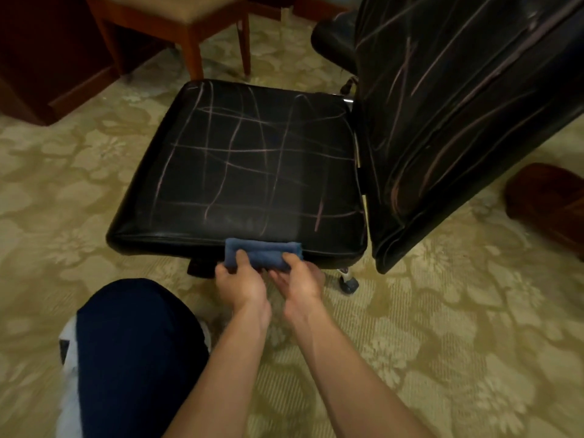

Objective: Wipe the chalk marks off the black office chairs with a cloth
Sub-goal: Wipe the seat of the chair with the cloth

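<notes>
A black office chair fills the middle of the view. Its seat is crossed by several pale pink chalk lines, and its backrest on the right carries long chalk streaks too. A folded blue cloth lies against the seat's near edge. My left hand pinches the cloth's left end with the thumb on top. My right hand pinches its right end the same way. Both forearms reach in from the bottom of the frame.
A second black chair stands behind the backrest. A wooden chair with a beige cushion is at the back. A brown slipper lies on the patterned carpet at right. My knee in dark trousers is at lower left. A caster shows under the seat.
</notes>
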Demonstrator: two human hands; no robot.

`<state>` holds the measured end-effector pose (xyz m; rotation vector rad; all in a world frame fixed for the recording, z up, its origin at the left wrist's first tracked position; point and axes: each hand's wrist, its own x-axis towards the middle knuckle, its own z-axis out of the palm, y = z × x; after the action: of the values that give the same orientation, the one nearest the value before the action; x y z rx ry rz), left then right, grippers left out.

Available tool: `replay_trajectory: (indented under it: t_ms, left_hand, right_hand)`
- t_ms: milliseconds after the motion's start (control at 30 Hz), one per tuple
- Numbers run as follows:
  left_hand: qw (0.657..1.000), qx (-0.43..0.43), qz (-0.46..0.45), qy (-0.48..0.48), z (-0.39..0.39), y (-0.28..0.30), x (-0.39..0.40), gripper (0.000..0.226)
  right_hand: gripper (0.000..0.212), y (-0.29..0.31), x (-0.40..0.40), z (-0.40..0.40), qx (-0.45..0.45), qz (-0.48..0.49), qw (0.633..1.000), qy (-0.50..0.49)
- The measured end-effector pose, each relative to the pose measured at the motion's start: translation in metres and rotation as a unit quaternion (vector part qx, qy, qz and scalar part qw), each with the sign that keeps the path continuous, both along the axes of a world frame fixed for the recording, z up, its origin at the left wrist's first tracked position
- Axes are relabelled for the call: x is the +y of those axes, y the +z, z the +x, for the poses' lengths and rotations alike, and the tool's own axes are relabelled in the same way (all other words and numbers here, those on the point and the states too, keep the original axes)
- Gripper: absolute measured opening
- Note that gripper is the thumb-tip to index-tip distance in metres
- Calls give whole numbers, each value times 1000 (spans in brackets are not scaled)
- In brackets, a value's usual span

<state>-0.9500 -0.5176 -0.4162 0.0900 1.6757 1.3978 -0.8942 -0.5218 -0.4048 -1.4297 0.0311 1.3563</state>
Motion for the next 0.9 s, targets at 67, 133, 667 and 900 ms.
replay_trajectory:
  t_ms: [67,133,667,900]
  left_hand:
    - [999,-6,3,-39,30,-2,-6,10]
    - [994,-50,8,-95,66,-8,-13,7]
    - [960,-244,-38,-129,109,9,-1,12]
    - [989,-131,-11,-68,37,15,2,15]
  right_hand:
    - [8,-4,-6,30,-35,22,999,-36]
    - [10,-12,-11,69,-86,22,992,-89]
    - [32,-2,18,116,-251,-23,959,-126]
    - [23,-10,23,58,-333,-30,942,5]
